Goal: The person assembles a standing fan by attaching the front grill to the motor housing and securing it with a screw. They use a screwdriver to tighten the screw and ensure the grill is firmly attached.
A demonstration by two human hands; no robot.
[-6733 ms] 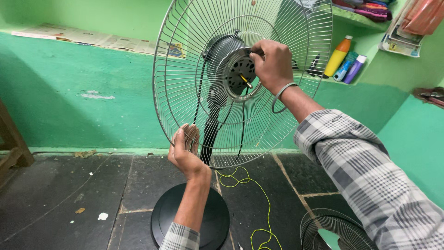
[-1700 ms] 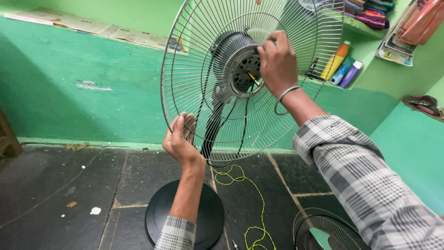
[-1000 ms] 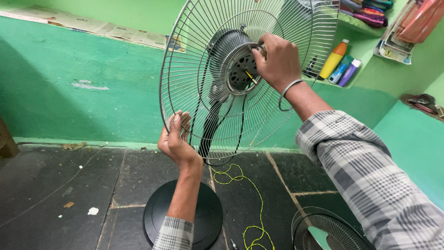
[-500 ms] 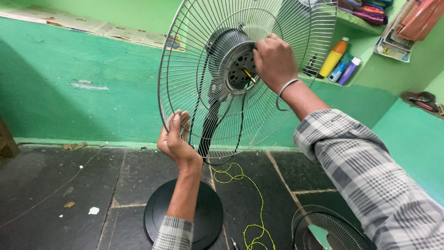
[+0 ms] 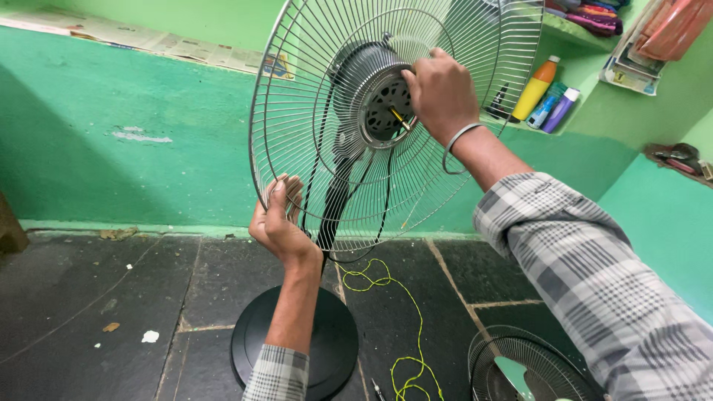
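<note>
A pedestal fan stands in front of me with its rear wire guard (image 5: 312, 96) mounted and no blades on. My left hand (image 5: 281, 223) grips the lower rim of that guard. My right hand (image 5: 440, 90), a metal bangle on its wrist, is closed at the right side of the grey motor housing (image 5: 375, 96), next to the yellow-tipped shaft (image 5: 399, 119). What its fingers pinch is hidden. The black stand runs down to a round black base (image 5: 252, 349).
A second wire guard with fan blades (image 5: 520, 367) lies on the dark stone floor at lower right. A yellow-green cord (image 5: 405, 312) trails over the floor. Bottles (image 5: 536, 87) stand on a shelf in the green wall. A wooden piece (image 5: 9, 226) sits at far left.
My right hand has shifted slightly around the motor front, turning at the hub. The left hand keeps its hold on the guard's rim, and the view has drifted a little.
</note>
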